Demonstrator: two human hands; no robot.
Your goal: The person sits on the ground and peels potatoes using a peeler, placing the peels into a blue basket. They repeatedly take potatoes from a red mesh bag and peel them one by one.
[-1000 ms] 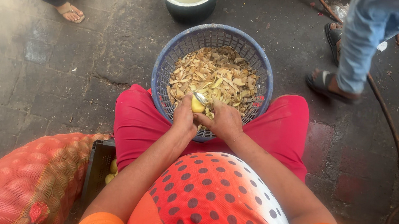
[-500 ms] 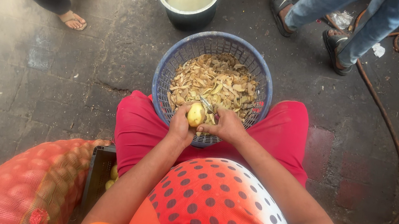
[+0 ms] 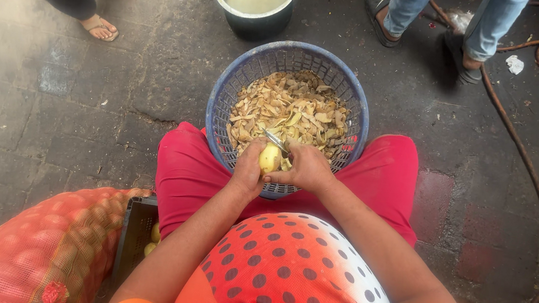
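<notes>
1. The left hand (image 3: 249, 170) is wrapped round a pale yellow potato (image 3: 270, 158), held over the near rim of the blue basket (image 3: 221, 95).
2. The right hand (image 3: 308, 167) grips a metal peeler (image 3: 276, 141), its blade against the potato's top.
3. Peelings (image 3: 289, 108) fill the basket.
4. Beyond the basket stands a bucket (image 3: 251, 19) of cloudy water.
5. Nearer than the basket, to its left, lies a red mesh sack (image 3: 23, 250).

Blue basket (image 3: 225, 89), yellow potato (image 3: 270, 158), red mesh sack (image 3: 23, 250).
</notes>
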